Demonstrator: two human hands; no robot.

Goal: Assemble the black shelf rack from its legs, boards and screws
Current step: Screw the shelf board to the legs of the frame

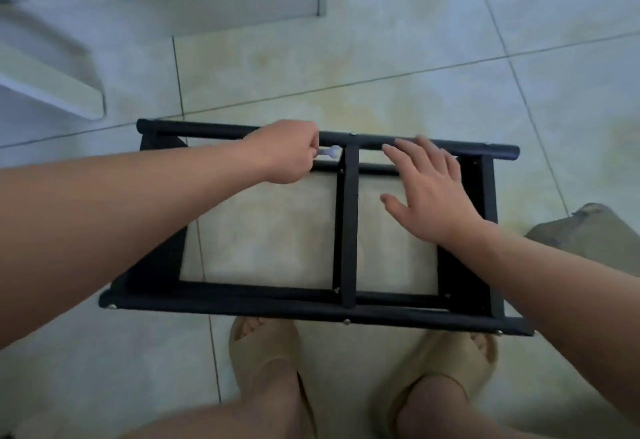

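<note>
footwear | you are wearing beige foam slides, left slide [266, 362], right slide [446, 366] | broad moulded straps, toes showing through open fronts | forearms and shins going bare

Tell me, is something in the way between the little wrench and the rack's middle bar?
Nothing visible. The left hand holds the wrench right beside the middle bar; the right hand rests on the far tube, past the bar.
</note>
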